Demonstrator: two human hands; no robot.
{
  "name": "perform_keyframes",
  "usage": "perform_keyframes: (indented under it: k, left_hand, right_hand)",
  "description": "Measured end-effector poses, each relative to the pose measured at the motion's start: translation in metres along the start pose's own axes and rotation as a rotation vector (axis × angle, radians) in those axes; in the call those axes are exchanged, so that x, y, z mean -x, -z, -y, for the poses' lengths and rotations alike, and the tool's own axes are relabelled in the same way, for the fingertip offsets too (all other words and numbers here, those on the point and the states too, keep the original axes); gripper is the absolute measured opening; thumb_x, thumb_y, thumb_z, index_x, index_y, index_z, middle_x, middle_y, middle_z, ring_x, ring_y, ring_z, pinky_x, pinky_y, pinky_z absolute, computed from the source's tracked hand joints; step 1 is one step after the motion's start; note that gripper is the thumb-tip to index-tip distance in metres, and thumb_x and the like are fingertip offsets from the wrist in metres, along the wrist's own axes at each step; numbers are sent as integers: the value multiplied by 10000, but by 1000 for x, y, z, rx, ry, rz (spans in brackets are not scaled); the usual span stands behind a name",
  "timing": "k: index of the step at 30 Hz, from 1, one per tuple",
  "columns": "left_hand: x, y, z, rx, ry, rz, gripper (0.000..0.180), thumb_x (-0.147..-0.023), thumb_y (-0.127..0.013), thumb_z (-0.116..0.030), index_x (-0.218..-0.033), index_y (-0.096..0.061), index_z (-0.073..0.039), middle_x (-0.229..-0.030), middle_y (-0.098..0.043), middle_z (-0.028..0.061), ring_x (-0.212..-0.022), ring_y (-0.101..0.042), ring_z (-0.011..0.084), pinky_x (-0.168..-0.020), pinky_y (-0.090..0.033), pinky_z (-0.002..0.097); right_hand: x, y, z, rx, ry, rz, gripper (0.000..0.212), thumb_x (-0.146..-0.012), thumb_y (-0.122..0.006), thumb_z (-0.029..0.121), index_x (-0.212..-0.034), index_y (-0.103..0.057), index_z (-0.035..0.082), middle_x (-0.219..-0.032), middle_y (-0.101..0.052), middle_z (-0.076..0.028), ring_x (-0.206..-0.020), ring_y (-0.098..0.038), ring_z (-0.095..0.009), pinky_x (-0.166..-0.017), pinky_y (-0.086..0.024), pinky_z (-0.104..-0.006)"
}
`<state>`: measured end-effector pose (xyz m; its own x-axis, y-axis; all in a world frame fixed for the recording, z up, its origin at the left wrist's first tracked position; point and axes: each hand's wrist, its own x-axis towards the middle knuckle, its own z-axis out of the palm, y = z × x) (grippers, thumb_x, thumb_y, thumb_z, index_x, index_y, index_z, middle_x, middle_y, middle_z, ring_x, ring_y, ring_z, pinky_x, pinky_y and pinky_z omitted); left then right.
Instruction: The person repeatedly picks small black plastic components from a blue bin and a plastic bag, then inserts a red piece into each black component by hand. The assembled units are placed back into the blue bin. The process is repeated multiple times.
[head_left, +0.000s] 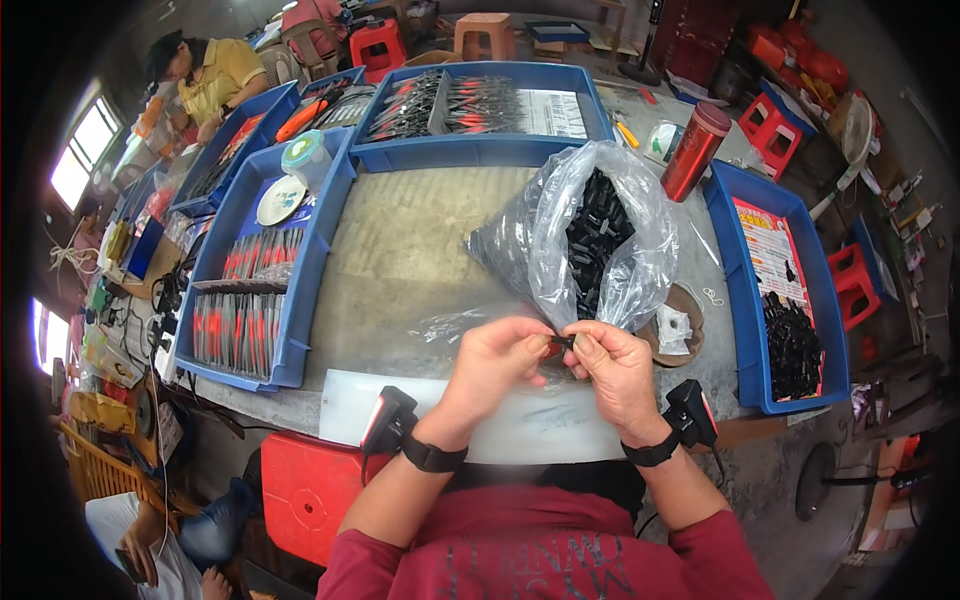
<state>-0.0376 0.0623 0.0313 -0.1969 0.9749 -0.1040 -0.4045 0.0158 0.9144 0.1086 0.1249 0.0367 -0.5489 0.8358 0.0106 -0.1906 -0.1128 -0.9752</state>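
Close to the front edge of the table, my left hand (497, 362) and my right hand (617, 378) meet, fingertips pinched together on a small black plastic part (564, 342). Its exact kind is too small to make out, and the fingers cover much of it. Just beyond my hands stands a clear plastic bag (548, 245), its mouth spread wide. Many small black plastic parts (597, 240) fill it. Under my hands lies a translucent white board (490, 440) along the table edge.
To the right, a blue tray (738, 300) holds a heap of black parts (792, 350). A red flask (694, 155) stands behind the bag. Blue trays (345, 190) with packed red-and-black pieces line the left and the back (480, 152). A red stool (315, 500) is at lower left; people sit at left.
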Motion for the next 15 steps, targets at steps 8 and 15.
perform_keyframes:
  k: [8,15]
  left_hand:
    - [1,-11,9,-742,-660,-174,150,-757,-570,20,-907,-568,12,-751,-564,110,-593,-565,175,-524,-449,258]
    - [5,-9,5,-236,-231,-34,136,-841,-523,-68,-932,-576,19,-760,-566,49,-635,-546,93,-547,-468,227]
  right_hand:
    - [2,-2,-1,-31,-17,-46,171,-853,-539,121,-958,-592,-3,-719,-589,-35,-595,-489,-53,-549,-393,-165]
    - [4,0,1,10,0,-35,172,-855,-536,128,-960,-593,3,-721,-591,-30,-595,-490,-53,-552,-398,-169]
